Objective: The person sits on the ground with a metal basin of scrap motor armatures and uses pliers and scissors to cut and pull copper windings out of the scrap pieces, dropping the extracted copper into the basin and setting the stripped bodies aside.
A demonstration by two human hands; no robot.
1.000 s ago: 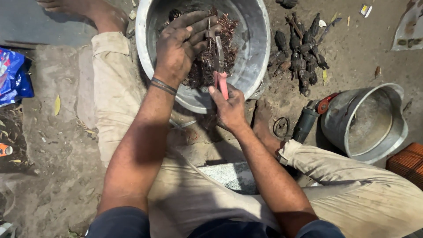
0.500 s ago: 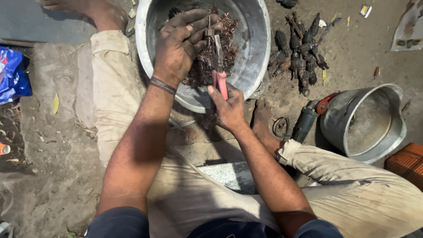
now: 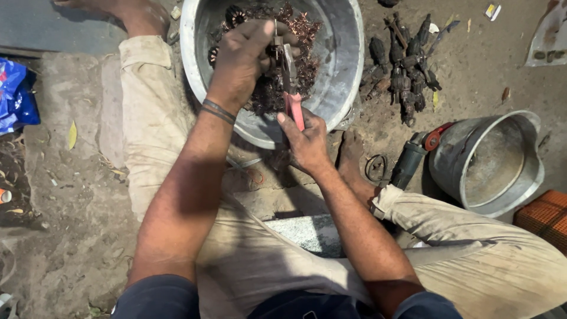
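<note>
A pair of red-handled pliers (image 3: 292, 88) stands nearly upright over the near rim of a large metal basin (image 3: 345, 65), its steel nose pointing into a tangle of copper wire scrap (image 3: 298, 53) that lies heaped in the basin. The right hand (image 3: 307, 142) is closed around the red handles just outside the basin's edge. The left hand (image 3: 245, 56), with thin bangles at the wrist, is curled shut over a small dark piece of the scrap, right beside the pliers' nose, above the copper heap. The basin sits on bare earth floor (image 3: 77, 195) between the person's spread legs, clothed in pale trousers, with a bare foot (image 3: 351, 156) just below the rim. To the right of the basin lies a cluster of dark, stripped motor cores (image 3: 404, 65). Further right, a smaller metal bucket (image 3: 490, 165) rests tilted, with an angle grinder (image 3: 413, 159) lying against it. A blue plastic wrapper (image 3: 18, 94) lies at the far left.
</note>
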